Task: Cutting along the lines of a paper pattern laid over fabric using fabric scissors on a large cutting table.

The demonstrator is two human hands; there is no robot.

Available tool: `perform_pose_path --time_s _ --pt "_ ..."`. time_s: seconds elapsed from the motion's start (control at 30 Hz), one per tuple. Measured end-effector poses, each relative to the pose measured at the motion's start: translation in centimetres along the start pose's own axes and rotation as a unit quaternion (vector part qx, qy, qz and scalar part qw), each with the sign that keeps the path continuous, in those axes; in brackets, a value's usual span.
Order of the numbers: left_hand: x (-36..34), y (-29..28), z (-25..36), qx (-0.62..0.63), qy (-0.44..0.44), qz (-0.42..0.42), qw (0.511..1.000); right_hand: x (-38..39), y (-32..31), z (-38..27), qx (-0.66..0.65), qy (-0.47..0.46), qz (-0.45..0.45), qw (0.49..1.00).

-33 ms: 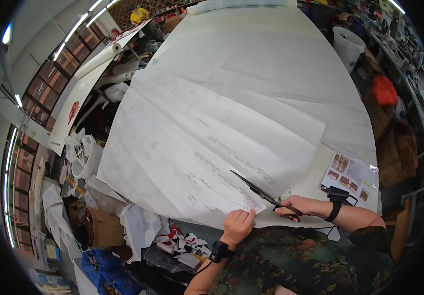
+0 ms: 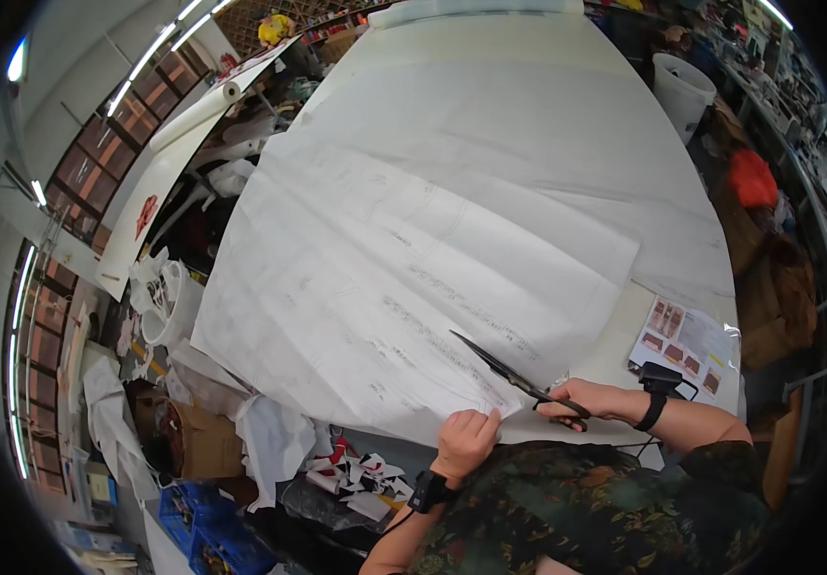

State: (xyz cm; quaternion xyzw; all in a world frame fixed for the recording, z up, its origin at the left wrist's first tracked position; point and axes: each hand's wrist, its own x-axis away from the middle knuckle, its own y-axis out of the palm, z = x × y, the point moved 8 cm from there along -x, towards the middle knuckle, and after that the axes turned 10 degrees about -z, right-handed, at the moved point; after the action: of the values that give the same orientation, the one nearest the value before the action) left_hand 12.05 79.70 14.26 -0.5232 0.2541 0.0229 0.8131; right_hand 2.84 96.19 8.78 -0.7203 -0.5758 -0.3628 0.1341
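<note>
My right hand (image 2: 584,398) is wrapped round the handles of large dark scissors (image 2: 504,370). Their long blades point away and to the left, over a big white sheet (image 2: 356,230) covered with printed lines and markings. At the near edge of that sheet, my left hand (image 2: 466,441) pinches its corner between thumb and bent fingers. The sheet lies in shallow folds that fan out from this corner across the table. The blade tips rest on or just above the sheet; I cannot tell which.
A printed page with colour pictures (image 2: 687,340) lies at the table's right edge. White bins stand at the far right (image 2: 682,91) and left (image 2: 172,305). A cardboard box (image 2: 205,443), blue crates (image 2: 205,527) and fabric scraps (image 2: 361,474) sit below the table's left side.
</note>
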Motion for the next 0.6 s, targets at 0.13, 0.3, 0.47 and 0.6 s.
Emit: perform_pose_path --time_s 0.13,0.3,0.47,0.6 --pt "0.9 -1.0 0.5 0.032 -0.008 0.008 0.999 -1.4 -0.3 -1.1 0.033 0.020 0.010 0.999" --pt "1.6 -2.3 0.5 0.070 -0.010 0.022 0.997 -3.9 -0.3 -4.2 0.044 0.016 0.006 0.999" --pt "1.4 -3.5 0.2 0.093 -0.003 0.033 0.995 -7.4 -0.7 -7.6 0.072 -0.007 0.007 0.997" --pt "1.1 -3.6 -0.3 0.113 -0.011 0.016 0.993 -8.7 0.1 -10.4 0.072 -0.001 0.010 0.997"
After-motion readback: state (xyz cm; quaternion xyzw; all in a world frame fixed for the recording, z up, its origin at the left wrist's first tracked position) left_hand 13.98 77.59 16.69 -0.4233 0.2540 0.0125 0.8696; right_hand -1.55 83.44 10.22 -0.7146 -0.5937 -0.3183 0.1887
